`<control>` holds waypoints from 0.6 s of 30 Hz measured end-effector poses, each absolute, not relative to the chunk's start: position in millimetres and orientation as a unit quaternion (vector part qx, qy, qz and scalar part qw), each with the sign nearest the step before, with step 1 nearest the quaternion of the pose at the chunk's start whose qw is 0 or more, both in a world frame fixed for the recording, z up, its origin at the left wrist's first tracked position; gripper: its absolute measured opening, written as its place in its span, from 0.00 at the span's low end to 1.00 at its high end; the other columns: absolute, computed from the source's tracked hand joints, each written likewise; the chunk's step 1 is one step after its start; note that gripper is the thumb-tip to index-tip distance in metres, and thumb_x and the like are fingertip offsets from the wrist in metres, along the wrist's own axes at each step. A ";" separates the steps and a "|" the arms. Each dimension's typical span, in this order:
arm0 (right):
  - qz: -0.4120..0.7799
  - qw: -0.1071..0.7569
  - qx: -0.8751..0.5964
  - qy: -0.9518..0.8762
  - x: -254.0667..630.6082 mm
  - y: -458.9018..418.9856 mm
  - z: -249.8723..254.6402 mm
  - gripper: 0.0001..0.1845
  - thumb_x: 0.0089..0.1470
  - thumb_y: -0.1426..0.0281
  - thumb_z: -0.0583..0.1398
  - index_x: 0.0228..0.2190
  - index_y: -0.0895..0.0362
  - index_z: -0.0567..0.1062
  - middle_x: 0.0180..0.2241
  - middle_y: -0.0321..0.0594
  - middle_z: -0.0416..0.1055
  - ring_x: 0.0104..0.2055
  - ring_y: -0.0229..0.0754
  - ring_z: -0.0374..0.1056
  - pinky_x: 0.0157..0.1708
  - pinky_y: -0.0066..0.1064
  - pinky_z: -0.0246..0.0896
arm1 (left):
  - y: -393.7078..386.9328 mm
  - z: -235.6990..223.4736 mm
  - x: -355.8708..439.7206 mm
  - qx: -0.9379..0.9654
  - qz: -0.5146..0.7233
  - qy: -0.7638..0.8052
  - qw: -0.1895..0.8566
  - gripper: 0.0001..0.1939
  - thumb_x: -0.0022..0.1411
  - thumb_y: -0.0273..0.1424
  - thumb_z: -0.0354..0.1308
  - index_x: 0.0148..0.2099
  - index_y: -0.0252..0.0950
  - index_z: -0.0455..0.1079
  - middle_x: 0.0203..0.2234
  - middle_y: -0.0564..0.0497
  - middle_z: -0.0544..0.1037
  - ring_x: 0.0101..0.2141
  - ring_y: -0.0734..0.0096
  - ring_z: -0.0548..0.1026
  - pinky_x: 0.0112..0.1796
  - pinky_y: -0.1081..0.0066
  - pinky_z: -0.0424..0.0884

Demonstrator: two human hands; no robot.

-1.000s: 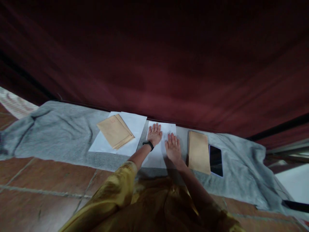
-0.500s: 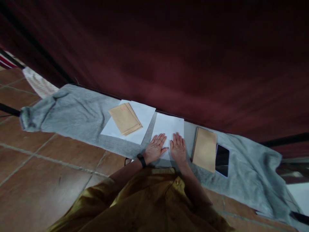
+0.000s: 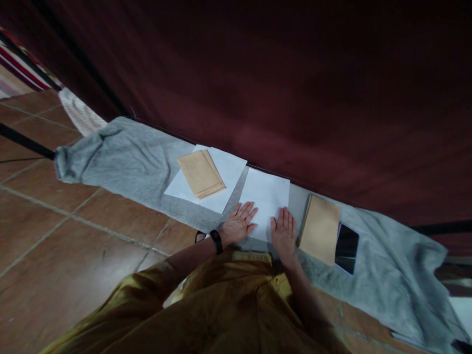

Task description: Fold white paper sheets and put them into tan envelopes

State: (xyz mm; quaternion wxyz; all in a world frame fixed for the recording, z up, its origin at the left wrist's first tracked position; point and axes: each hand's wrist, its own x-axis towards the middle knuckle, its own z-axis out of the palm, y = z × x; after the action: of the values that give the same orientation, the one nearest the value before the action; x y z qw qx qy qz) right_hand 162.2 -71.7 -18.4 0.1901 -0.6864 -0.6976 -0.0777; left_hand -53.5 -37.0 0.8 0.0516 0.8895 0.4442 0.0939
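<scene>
A white sheet of paper [image 3: 266, 189] lies in front of me on a grey cloth. My left hand [image 3: 238, 226], with a dark watch [image 3: 217, 241] on its wrist, rests flat at the sheet's left edge, fingers spread. On its right edge lies my right hand [image 3: 283, 231], palm down with the fingers stretched out. Neither hand grips anything. To the left, several tan envelopes [image 3: 201, 173] sit on other white sheets [image 3: 233, 169]. Beside my right hand is a stack of larger brown envelopes [image 3: 320, 230].
A phone [image 3: 346, 248] with a dark screen touches the brown stack's right side. The grey cloth [image 3: 140, 162] covers a long narrow surface, rumpled at both ends. A dark red curtain [image 3: 258, 98] hangs behind it. Tiled floor [image 3: 92, 255] shows at the near left.
My hands have moved apart toward the sheet's two side edges, staying flat. The whole view has shifted and tilted slightly.
</scene>
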 end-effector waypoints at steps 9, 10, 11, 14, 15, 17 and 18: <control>-0.033 0.169 -0.611 -0.773 118.7 -88.2 -7.8 0.29 0.72 0.64 0.45 0.68 0.65 0.58 0.70 0.55 0.54 0.72 0.52 0.50 0.68 0.50 0.46 | -36.5 5.9 -53.0 0.902 0.092 0.421 0.033 0.29 0.74 0.40 0.48 0.73 0.36 0.55 0.72 0.44 0.55 0.71 0.57 0.51 0.70 0.50 0.46; -0.035 0.169 -0.610 -0.773 118.4 -88.8 -8.7 0.29 0.72 0.64 0.46 0.68 0.65 0.59 0.70 0.55 0.55 0.72 0.52 0.50 0.69 0.49 0.46 | -36.6 6.6 -53.6 0.902 0.093 0.419 0.032 0.29 0.74 0.40 0.48 0.73 0.37 0.56 0.72 0.45 0.55 0.71 0.57 0.51 0.70 0.51 0.46; -0.038 0.170 -0.613 -0.771 119.6 -89.3 -9.8 0.29 0.72 0.63 0.47 0.67 0.65 0.60 0.70 0.55 0.55 0.72 0.52 0.50 0.69 0.49 0.46 | -36.9 7.0 -54.4 0.901 0.096 0.421 0.032 0.29 0.74 0.40 0.48 0.73 0.39 0.56 0.72 0.46 0.55 0.71 0.57 0.52 0.70 0.51 0.47; -0.051 0.169 -0.627 -0.758 129.3 -90.9 -13.0 0.30 0.72 0.62 0.47 0.68 0.65 0.60 0.70 0.56 0.54 0.72 0.52 0.51 0.68 0.48 0.46 | -39.3 6.7 -57.9 0.892 0.109 0.437 0.032 0.30 0.74 0.43 0.47 0.72 0.38 0.57 0.71 0.44 0.57 0.71 0.58 0.53 0.69 0.52 0.49; -0.055 0.169 -0.633 -0.753 133.2 -91.7 -13.9 0.30 0.72 0.62 0.47 0.68 0.65 0.59 0.70 0.55 0.54 0.71 0.52 0.51 0.68 0.48 0.46 | -40.5 6.3 -59.5 0.886 0.114 0.448 0.031 0.30 0.74 0.44 0.47 0.72 0.36 0.56 0.71 0.42 0.57 0.71 0.57 0.53 0.69 0.53 0.50; -0.063 0.170 -0.646 -0.741 140.4 -93.8 -15.5 0.31 0.72 0.61 0.47 0.69 0.65 0.58 0.70 0.55 0.55 0.71 0.52 0.51 0.68 0.48 0.47 | -43.2 5.2 -63.1 0.873 0.123 0.472 0.029 0.32 0.74 0.45 0.46 0.72 0.33 0.56 0.71 0.40 0.57 0.71 0.56 0.53 0.69 0.53 0.51; -0.066 0.172 -0.653 -0.735 143.5 -95.1 -16.3 0.31 0.72 0.61 0.47 0.69 0.65 0.57 0.70 0.56 0.55 0.71 0.52 0.51 0.68 0.48 0.47 | -44.6 4.6 -65.1 0.866 0.126 0.482 0.028 0.33 0.74 0.45 0.46 0.72 0.30 0.55 0.71 0.38 0.57 0.71 0.55 0.53 0.69 0.53 0.52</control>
State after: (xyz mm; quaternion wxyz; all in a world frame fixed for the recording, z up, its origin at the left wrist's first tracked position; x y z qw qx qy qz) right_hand 143.5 -95.1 -16.3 0.1719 -0.6529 -0.7347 -0.0664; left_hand -65.1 -44.6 4.6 0.0284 0.8663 0.4825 0.1260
